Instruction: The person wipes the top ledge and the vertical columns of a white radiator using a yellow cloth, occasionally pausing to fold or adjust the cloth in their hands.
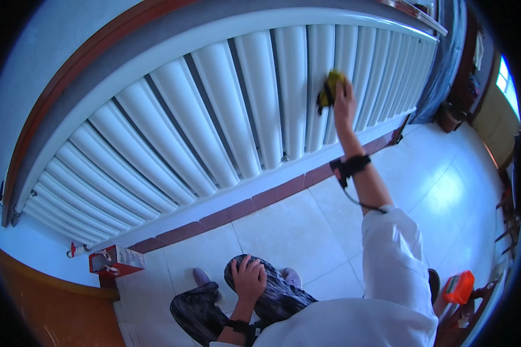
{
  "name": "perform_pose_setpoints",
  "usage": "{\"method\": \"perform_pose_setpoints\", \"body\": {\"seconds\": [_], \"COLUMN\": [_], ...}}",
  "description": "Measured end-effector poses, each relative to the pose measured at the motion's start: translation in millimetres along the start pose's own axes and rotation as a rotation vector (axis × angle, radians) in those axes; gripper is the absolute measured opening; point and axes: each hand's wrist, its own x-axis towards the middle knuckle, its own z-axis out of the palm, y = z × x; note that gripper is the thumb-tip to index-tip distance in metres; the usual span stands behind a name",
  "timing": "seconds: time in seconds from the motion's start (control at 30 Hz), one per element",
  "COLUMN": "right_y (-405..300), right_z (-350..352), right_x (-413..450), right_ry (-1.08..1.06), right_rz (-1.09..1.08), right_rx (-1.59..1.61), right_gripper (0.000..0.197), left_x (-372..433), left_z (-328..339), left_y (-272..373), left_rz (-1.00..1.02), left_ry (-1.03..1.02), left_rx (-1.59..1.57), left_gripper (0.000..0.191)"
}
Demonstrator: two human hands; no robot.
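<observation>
My right hand (345, 104) reaches up to a white column radiator (247, 99), right of its middle. In its fingers is a yellow-and-black soft item (330, 89), blurred, lying against or just in front of the columns; what it is exactly I cannot tell. My left hand (248, 279) rests on the knee of my patterned trousers (278, 290), fingers spread and holding nothing. A black strap (354, 165) with a cable circles my right wrist, and another band (241, 326) sits on the left one.
A red box (117, 261) with ribbon handles stands by the radiator's lower left end, near a red-handled valve (72, 250). An orange wooden panel (56, 299) is at bottom left. An orange-red plastic container (459, 287) sits at right. A blue curtain (449, 56) hangs beyond the radiator.
</observation>
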Motion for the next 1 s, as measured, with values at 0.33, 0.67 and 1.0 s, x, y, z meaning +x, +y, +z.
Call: {"method": "perform_pose_setpoints", "body": {"seconds": [0.33, 0.67, 1.0], "right_y": [-22, 127, 182], "right_z": [84, 65, 40], "right_x": [51, -111, -179], "right_ry": [0.349, 0.169, -0.009], "right_rz": [-0.487, -0.174, 0.055], "right_rx": [-0.446, -0.38, -0.607], "right_gripper": [0.047, 0.06, 0.055], "left_x": [17, 20, 12], "left_z": [10, 11, 11], "left_y": [7, 5, 0], "left_rz": [0.01, 0.012, -0.003], "left_ry": [-0.068, -0.047, -0.008], "left_rx": [-0.062, -0.108, -0.097], "left_gripper": [0.011, 0.01, 0.01]}}
